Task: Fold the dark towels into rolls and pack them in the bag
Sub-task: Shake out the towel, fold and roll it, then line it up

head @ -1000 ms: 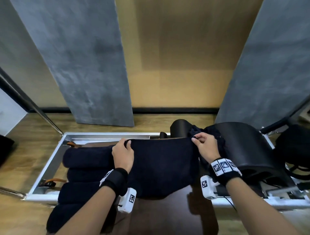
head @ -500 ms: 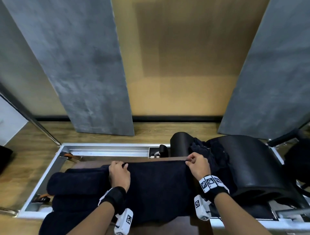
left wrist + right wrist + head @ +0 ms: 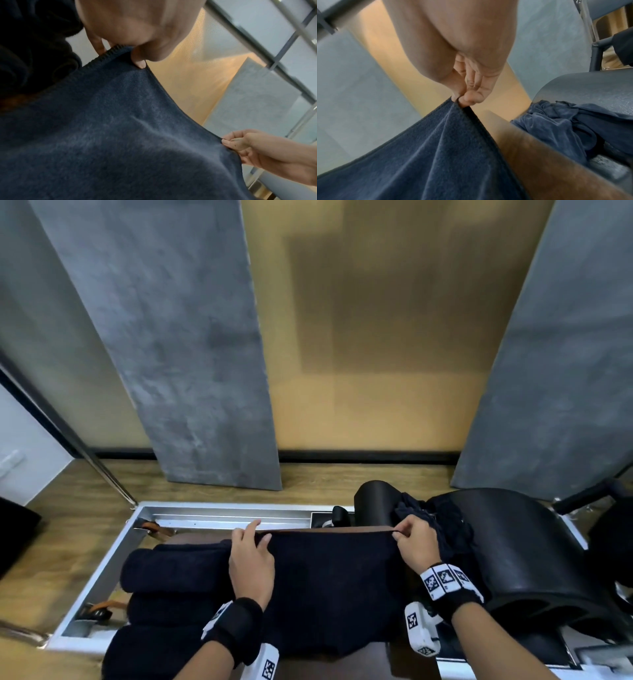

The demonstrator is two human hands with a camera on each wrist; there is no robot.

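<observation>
A dark navy towel (image 3: 329, 587) (image 3: 120, 135) (image 3: 423, 155) lies spread over a brown padded surface (image 3: 339, 529) before me. My left hand (image 3: 251, 556) (image 3: 137, 59) pinches its far left corner between thumb and fingers. My right hand (image 3: 412, 546) (image 3: 462, 98) pinches the far right corner, also seen as the hand (image 3: 240, 144) in the left wrist view. The far edge is stretched straight between both hands. Three rolled dark towels (image 3: 174, 570) lie stacked to the left. A crumpled dark cloth (image 3: 435, 522) (image 3: 556, 121) sits at the right; I cannot tell whether it is the bag.
A metal frame (image 3: 219, 513) surrounds the padded surface on a wooden floor. A black curved barrel (image 3: 527, 546) stands at the right, with a black roller (image 3: 373, 501) behind the towel. Grey panels (image 3: 178, 344) lean against the wall. A steel pole (image 3: 89, 460) slants at the left.
The view has tilted upward, so the hands and towel sit lower in frame. Both hands still pinch the towel's far corners and the edge is pulled tauter.
</observation>
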